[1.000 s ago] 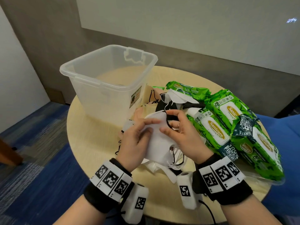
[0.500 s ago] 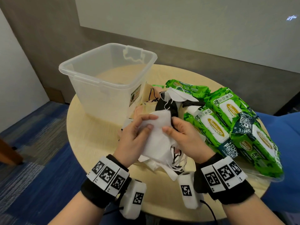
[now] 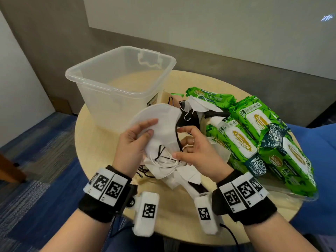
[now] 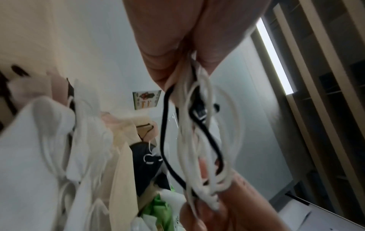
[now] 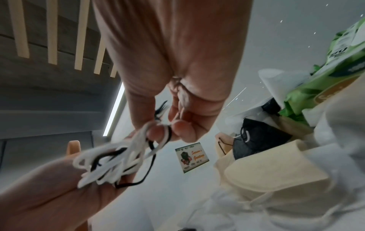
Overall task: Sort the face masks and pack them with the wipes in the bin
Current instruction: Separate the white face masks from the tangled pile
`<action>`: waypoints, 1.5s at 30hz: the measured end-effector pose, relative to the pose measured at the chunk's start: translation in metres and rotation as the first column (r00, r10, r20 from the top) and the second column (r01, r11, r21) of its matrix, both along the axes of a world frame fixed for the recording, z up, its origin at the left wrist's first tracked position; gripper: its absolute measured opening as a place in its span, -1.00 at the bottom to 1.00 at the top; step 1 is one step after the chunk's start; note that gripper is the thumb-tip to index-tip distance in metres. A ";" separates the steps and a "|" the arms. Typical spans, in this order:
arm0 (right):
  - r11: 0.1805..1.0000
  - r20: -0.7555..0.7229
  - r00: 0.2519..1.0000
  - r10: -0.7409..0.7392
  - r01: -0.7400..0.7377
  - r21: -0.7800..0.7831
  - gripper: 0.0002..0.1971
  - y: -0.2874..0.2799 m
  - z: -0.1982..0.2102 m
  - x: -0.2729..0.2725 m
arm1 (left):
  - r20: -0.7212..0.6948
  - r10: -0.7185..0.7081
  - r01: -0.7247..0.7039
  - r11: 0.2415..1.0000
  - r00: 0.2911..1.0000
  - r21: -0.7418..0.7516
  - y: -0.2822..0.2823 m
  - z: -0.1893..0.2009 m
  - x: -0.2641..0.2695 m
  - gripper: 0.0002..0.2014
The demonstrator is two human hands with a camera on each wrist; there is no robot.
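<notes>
Hands come first, low in the middle of the head view: the left hand (image 3: pixel 134 142) has thumb and fingers curled round a small stack of white face masks (image 3: pixel 160 128), and the right hand (image 3: pixel 192 151) pinches the tangle of ear loops (image 5: pixel 118 157), white cords with a black one caught among them, hanging from the stack's lower edge. Sorting looks barely under way, I'd say, with only this white bundle pulled out. Just beyond and under the hands, at the frame's centre, the mixed pile of masks (image 3: pixel 192 110) lies on the round table (image 3: pixel 94 142), white, black and cream ones overlapping, folded flat, soft and limp. To the right, the green wipes packs (image 3: pixel 241 140) sit heaped together, touching the pile, none of them moved to the container as far as I can see. Farther off, upper left of centre, the clear plastic bin (image 3: pixel 112 88) stands upright on the table, and nothing shows inside it, so all the packing seems left to do.
</notes>
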State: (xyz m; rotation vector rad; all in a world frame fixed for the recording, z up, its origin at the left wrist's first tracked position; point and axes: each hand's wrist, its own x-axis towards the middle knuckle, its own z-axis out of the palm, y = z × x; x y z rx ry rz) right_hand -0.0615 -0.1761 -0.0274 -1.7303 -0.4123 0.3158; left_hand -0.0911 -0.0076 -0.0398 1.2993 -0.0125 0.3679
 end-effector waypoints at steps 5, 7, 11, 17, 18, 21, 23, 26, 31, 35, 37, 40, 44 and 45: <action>0.975 0.112 0.972 -0.204 0.212 -0.060 -0.67 -0.015 -0.004 0.018 | -0.010 0.095 -0.094 0.990 0.995 0.108 0.017 -0.004 -0.001 -0.66; 0.918 0.227 0.946 -0.233 0.291 -0.271 -0.77 -0.018 -0.010 0.029 | -0.031 0.093 -0.088 0.988 0.995 0.126 0.022 -0.006 -0.001 -0.64; 0.622 0.345 0.939 -0.004 0.273 -0.734 -0.53 -0.015 -0.020 0.047 | -0.060 0.085 -0.074 0.982 0.995 0.174 0.024 -0.009 0.000 -0.59; 0.283 0.144 0.962 0.234 0.074 -0.956 -0.08 0.007 -0.037 0.059 | -0.081 0.091 -0.075 0.981 0.993 0.179 0.024 -0.009 0.001 -0.60; 0.261 0.134 0.964 0.228 0.072 -0.963 -0.07 0.009 -0.039 0.061 | -0.084 0.085 -0.070 0.983 0.993 0.171 0.024 -0.009 0.001 -0.61; 0.233 0.087 0.971 0.222 0.034 -0.972 -0.12 0.012 -0.043 0.066 | -0.092 0.076 -0.060 0.984 0.993 0.167 0.023 -0.010 0.001 -0.62; 0.232 0.062 0.968 0.242 0.004 -0.973 -0.20 0.015 -0.043 0.068 | -0.097 0.074 -0.057 0.985 0.993 0.166 0.023 -0.010 0.002 -0.61; 0.238 0.016 0.965 0.261 -0.048 -0.970 -0.15 0.015 -0.042 0.071 | -0.101 0.064 -0.048 0.987 0.993 0.153 0.022 -0.010 0.002 -0.61; 0.197 0.029 0.964 0.264 -0.025 -0.980 -0.25 0.016 -0.044 0.068 | -0.104 0.057 -0.042 0.989 0.993 0.143 0.021 -0.010 0.000 -0.59; 0.271 0.183 0.955 0.234 0.116 -0.955 -0.71 0.016 -0.043 0.073 | -0.111 0.053 -0.036 0.989 0.992 0.145 0.022 -0.010 -0.001 -0.60; 0.316 0.227 0.957 0.179 0.162 -0.935 -0.78 0.011 -0.038 0.074 | -0.110 0.054 -0.037 0.989 0.992 0.146 0.023 -0.009 -0.002 -0.61; 0.532 0.229 0.972 0.044 0.171 -0.829 -0.80 -0.002 -0.016 0.074 | -0.114 0.064 -0.047 0.988 0.991 0.144 0.026 -0.007 -0.003 -0.60; 0.659 0.273 0.962 -0.028 0.223 -0.718 -0.73 -0.021 0.014 0.072 | -0.112 0.086 -0.067 0.985 0.990 0.161 0.026 -0.007 0.001 -0.61; 0.665 0.273 0.961 -0.035 0.226 -0.712 -0.73 -0.025 0.018 0.073 | -0.106 0.089 -0.071 0.984 0.990 0.165 0.025 -0.007 0.001 -0.62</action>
